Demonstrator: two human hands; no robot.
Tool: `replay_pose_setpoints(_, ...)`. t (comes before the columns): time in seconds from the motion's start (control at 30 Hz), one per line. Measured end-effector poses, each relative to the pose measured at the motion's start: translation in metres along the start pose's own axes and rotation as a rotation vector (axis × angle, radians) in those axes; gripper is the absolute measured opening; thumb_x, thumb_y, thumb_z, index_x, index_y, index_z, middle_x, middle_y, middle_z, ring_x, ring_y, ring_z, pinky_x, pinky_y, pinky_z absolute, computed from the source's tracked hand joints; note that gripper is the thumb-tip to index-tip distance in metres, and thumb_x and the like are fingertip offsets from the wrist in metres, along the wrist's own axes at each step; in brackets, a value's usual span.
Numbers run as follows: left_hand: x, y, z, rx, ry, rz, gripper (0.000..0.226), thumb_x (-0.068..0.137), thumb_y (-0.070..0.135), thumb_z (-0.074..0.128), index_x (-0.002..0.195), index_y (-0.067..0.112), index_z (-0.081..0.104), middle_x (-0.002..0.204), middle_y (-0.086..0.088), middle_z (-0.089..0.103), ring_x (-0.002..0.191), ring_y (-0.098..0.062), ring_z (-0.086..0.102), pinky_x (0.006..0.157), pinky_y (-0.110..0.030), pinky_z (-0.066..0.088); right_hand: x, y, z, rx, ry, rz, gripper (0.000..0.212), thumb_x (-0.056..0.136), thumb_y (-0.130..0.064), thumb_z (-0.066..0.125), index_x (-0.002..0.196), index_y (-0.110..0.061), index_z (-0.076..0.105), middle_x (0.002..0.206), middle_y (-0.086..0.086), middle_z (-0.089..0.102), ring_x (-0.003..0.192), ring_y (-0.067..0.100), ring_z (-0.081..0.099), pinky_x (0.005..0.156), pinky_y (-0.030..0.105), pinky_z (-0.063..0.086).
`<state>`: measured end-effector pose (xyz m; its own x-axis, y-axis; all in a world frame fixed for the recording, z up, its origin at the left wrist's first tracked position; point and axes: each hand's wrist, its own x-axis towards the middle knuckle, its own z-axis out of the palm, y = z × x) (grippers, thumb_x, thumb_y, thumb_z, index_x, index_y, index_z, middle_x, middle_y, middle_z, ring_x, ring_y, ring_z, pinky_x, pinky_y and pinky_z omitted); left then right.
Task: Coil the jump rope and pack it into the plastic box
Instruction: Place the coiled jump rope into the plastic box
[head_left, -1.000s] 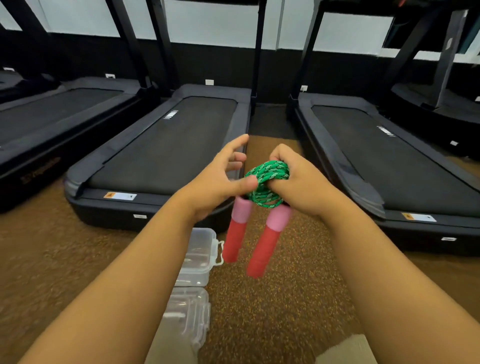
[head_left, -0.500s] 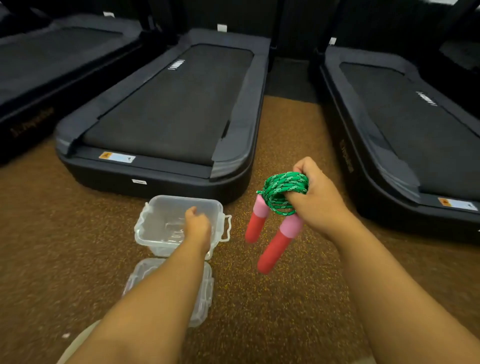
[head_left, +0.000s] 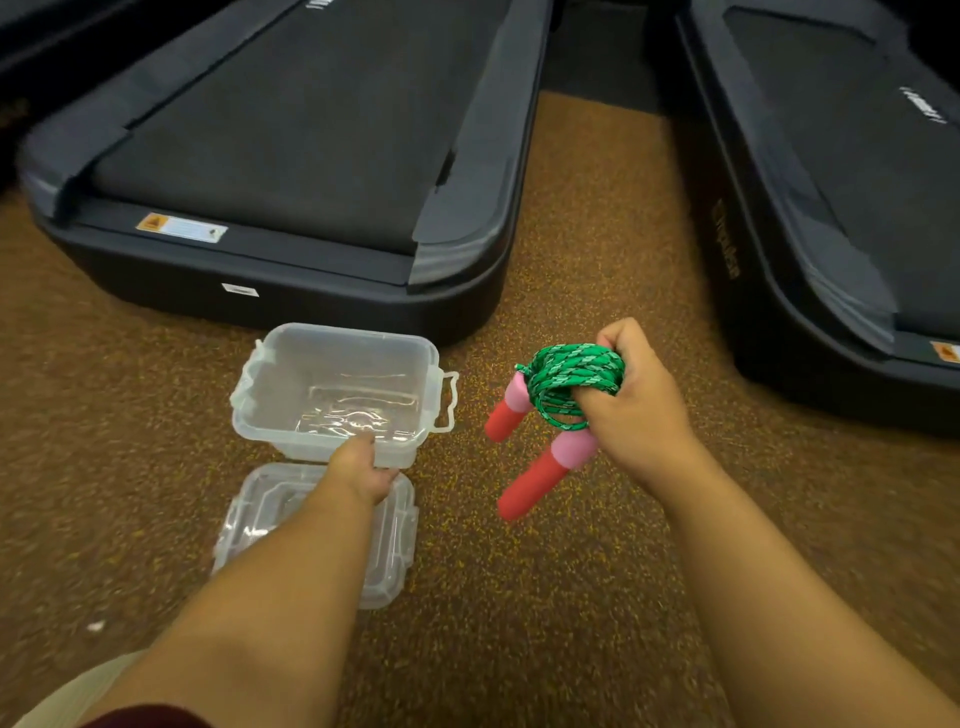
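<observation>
**Ana:** Brown speckled gym floor (head_left: 571, 597) fills the scene, with dark treadmills (head_left: 311, 156) at the far side. Why is the plastic box (head_left: 337, 384) so close to the person?

**Ben:** I think so that it is easy to reach. It stands open and empty on the floor at the near left, and its lid (head_left: 389, 551) lies flat just nearer. The left hand (head_left: 361, 467) is on the near rim of the box, thumb over the edge. Probably it steadies the box, because such light plastic may slide. I cannot tell how tightly it grips.

**Ana:** And the jump rope (head_left: 571, 374)?

**Ben:** It is in the air, to the right of the box, apart from it. The right hand (head_left: 639, 400) is closed around the green coil, so the loops do not open. The two red and pink handles (head_left: 535, 475) hang down free.

**Ana:** So the coiling looks finished?

**Ben:** It seems so. What remains is to put the bundle inside. The handles may catch on the rim.
</observation>
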<state>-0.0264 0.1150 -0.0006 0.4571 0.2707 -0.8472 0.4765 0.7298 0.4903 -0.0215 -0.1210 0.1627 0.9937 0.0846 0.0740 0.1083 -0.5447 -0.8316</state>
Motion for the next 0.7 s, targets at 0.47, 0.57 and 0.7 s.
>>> replay_pose_setpoints(0.47,-0.002,-0.029,-0.010,0.255,0.091,0.177,0.019,0.093,0.011,0.059,0.112,0.010,0.055,0.109,-0.013,0.067,0.092,-0.032,0.069,0.070,-0.038,0.058,0.001,0.020,-0.013,0.139,0.058,-0.018,0.031,0.073,-0.001,0.052,0.077,-0.028,0.037,0.068,-0.007,0.042,0.062,0.011,0.037,0.055,0.040,0.035)
replay_pose_setpoints(0.57,-0.003,-0.041,-0.011,0.529,-0.035,0.214,0.016,0.091,0.009,0.061,0.107,0.009,0.061,0.104,-0.013,0.069,0.090,-0.031,0.070,0.077,-0.047,0.060,0.008,0.015,-0.022,0.178,0.095,-0.055,0.030,0.069,-0.006,0.051,0.074,-0.032,0.038,0.070,-0.007,0.040,0.064,0.016,0.036,0.055,0.049,0.038)
replay_pose_setpoints(0.7,-0.013,-0.046,0.001,0.907,-0.261,0.273,0.017,0.088,0.011,0.063,0.104,0.016,0.064,0.101,-0.008,0.071,0.088,-0.027,0.071,0.077,-0.047,0.060,0.014,0.017,-0.030,0.183,0.077,-0.063,0.033,0.070,-0.005,0.053,0.075,-0.034,0.038,0.073,-0.001,0.044,0.067,0.020,0.041,0.056,0.056,0.043)
